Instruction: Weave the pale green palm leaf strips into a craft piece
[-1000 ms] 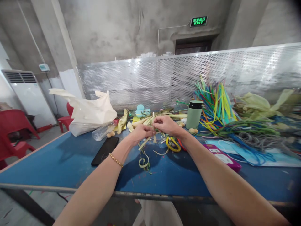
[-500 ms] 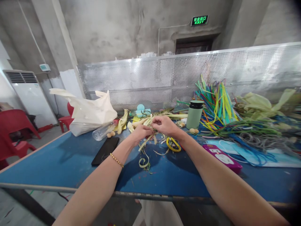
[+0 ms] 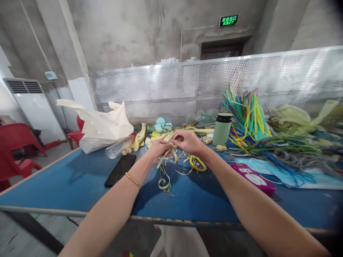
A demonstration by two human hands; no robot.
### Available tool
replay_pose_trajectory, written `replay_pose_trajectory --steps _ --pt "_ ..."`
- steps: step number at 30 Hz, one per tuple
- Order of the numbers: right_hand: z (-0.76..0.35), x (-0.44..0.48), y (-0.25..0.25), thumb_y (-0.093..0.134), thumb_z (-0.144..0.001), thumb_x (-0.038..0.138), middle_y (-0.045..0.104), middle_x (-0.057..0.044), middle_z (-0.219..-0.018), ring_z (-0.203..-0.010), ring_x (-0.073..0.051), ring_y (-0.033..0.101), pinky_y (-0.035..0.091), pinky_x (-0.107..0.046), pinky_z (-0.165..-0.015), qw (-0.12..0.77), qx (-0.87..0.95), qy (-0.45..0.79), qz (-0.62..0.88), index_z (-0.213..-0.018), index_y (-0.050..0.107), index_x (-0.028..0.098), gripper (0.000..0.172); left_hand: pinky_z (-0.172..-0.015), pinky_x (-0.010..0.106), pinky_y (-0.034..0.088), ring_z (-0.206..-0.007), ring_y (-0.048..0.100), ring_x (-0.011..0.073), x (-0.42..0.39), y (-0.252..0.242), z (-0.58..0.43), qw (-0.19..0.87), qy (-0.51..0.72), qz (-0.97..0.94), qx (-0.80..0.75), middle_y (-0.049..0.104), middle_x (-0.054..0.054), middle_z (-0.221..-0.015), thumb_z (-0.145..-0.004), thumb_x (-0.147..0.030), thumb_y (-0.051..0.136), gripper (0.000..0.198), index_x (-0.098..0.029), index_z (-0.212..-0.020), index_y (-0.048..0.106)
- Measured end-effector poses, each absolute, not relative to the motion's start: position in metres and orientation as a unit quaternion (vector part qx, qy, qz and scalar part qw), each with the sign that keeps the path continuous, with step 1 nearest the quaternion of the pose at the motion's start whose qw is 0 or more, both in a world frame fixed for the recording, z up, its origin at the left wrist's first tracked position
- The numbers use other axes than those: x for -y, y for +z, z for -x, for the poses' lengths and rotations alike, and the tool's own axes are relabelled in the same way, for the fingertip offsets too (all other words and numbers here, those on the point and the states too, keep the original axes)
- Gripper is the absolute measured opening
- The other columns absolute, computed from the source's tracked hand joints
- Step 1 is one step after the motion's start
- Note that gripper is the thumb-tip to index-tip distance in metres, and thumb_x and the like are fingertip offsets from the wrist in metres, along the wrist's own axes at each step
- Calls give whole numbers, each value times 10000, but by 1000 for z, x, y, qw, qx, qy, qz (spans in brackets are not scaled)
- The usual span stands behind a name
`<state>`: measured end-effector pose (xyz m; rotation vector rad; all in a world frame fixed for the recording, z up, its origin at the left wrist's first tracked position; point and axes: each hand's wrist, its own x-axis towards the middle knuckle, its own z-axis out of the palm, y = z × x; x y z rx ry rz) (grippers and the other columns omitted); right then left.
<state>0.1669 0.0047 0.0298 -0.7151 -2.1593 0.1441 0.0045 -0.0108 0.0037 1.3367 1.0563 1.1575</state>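
Left hand [image 3: 158,147]: fingers pinched shut on a pale leaf strip [image 3: 164,157], whose loose end slants down toward the blue worktop [image 3: 80,182].
Right hand [image 3: 189,141]: closed on the same strip, fingertips meeting the left's.
Change: a second ago a strip end stood up between the hands; now it lies folded down, and the hands have drawn closer together.
Nearby: yellow loop [image 3: 197,163] just below the right wrist; black phone [image 3: 120,170] to the left; green flask [image 3: 222,129] behind.

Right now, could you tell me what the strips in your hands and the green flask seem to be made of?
The strips look like dried leaf or similar plant fibre: pale yellow-green, matte, curling. The flask looks matte-coated metal or plastic: smooth, pale green, dark lid.
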Motion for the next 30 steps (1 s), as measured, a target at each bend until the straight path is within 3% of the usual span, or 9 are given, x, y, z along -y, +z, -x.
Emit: replay_pose_trajectory --steps 9,30 --pt "-171 -19 20 616 -838 187 696 -53 -798 -764 -154 621 448 -267 -714 406 887 -14 221 -837 758 193 142 -576 284 481 -514 628 158 4 1 0 570 525 -506 -380 685 91 -640 -616 -158 711 106 -82 -682 677" --pt "-172 -22 11 568 -907 241 705 -60 -919 -881 -171 645 475 -280 -786 392 882 -70 252 -976 766 251 210 -664 298 509 -561 624 141 5 5 2 578 564 -478 -346 665 76 -639 -632 -99 714 74 -80 -684 664"
